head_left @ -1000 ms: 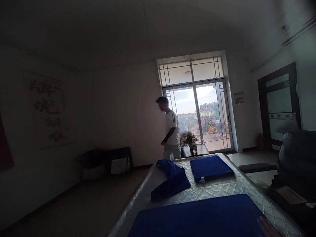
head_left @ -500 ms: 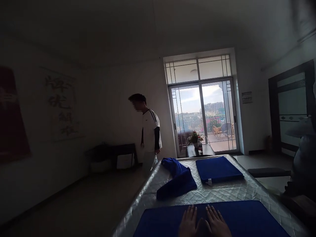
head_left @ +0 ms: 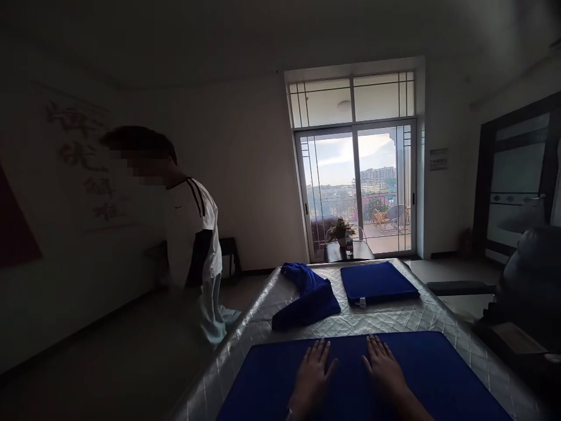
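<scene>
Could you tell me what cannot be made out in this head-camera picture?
- Blue cloth under the left hand and right hand: near edge cut off by the frame bottom.
- Wall scroll: characters lost in dim light.
- Bottle by the potted plant: too small to read.
- Dark object at right: in shadow.

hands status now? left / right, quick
Left hand: open, palm flat on the blue cloth, holding nothing.
Right hand: open, fingers spread, flat on the same cloth, holding nothing.
</scene>
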Demonstrator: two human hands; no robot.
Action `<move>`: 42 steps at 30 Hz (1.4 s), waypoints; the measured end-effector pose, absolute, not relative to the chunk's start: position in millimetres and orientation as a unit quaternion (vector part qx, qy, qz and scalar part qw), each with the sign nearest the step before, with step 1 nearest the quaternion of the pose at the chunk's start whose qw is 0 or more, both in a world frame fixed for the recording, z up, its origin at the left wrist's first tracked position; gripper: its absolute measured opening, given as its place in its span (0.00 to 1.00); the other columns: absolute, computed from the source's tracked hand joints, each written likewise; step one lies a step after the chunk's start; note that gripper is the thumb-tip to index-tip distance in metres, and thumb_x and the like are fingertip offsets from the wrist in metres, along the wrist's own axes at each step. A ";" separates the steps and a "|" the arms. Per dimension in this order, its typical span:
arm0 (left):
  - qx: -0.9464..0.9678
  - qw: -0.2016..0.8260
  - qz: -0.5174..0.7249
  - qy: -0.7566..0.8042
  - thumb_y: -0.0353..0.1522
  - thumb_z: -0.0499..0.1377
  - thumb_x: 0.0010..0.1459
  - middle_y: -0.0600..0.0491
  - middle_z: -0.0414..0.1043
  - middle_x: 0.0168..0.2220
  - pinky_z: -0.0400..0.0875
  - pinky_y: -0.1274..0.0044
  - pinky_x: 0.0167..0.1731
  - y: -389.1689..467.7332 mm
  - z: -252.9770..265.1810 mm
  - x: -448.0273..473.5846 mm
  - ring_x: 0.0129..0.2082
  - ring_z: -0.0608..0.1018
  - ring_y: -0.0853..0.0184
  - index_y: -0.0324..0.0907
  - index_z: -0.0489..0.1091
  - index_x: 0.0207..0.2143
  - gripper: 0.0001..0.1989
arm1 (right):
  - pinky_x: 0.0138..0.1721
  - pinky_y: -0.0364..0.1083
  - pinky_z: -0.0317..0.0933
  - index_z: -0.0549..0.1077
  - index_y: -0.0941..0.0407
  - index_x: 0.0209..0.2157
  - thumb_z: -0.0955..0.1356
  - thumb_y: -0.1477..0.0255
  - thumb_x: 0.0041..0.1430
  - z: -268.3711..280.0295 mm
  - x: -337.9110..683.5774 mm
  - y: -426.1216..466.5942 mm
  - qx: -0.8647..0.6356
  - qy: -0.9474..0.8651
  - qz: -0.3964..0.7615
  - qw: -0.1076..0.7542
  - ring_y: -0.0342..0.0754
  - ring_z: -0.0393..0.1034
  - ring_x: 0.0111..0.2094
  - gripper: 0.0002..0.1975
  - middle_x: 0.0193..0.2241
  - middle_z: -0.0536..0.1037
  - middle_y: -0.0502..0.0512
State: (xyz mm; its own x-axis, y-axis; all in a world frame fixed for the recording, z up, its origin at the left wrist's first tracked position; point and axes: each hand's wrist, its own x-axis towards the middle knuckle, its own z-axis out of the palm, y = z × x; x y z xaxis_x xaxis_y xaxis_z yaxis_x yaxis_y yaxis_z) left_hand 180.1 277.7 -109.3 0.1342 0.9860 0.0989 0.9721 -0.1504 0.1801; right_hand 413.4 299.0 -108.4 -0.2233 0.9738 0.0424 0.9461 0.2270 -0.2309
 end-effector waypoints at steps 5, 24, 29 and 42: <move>0.718 0.017 0.062 0.694 0.50 0.37 0.71 0.51 0.46 0.72 0.48 0.62 0.70 275.3 -106.7 90.6 0.72 0.50 0.60 0.43 0.49 0.71 0.34 | 0.71 0.54 0.35 0.53 0.67 0.70 0.49 0.55 0.67 -113.8 503.3 318.5 -0.648 -0.758 0.051 0.064 0.53 0.40 0.72 0.39 0.71 0.49 0.60; 0.624 0.007 0.072 0.778 0.52 0.37 0.69 0.43 0.46 0.72 0.44 0.61 0.70 282.9 -122.2 -9.2 0.73 0.48 0.57 0.36 0.48 0.71 0.39 | 0.69 0.56 0.45 0.56 0.71 0.68 0.49 0.58 0.61 -175.0 638.5 365.5 -0.724 -0.677 -0.006 0.131 0.55 0.45 0.71 0.42 0.70 0.52 0.66; 0.621 -0.006 0.079 0.780 0.52 0.38 0.69 0.42 0.45 0.72 0.44 0.62 0.70 279.1 -116.5 -5.3 0.72 0.50 0.56 0.36 0.50 0.71 0.38 | 0.70 0.57 0.42 0.58 0.73 0.67 0.50 0.60 0.60 -163.3 631.2 362.5 -0.749 -0.653 -0.030 0.109 0.57 0.46 0.70 0.41 0.69 0.55 0.67; 0.615 0.008 0.133 0.777 0.51 0.36 0.69 0.45 0.47 0.73 0.43 0.61 0.70 271.1 -110.0 -1.9 0.73 0.48 0.56 0.39 0.54 0.70 0.37 | 0.71 0.56 0.42 0.57 0.62 0.69 0.49 0.55 0.69 -116.0 365.9 312.8 -0.491 -0.865 0.011 0.104 0.51 0.45 0.71 0.36 0.69 0.55 0.57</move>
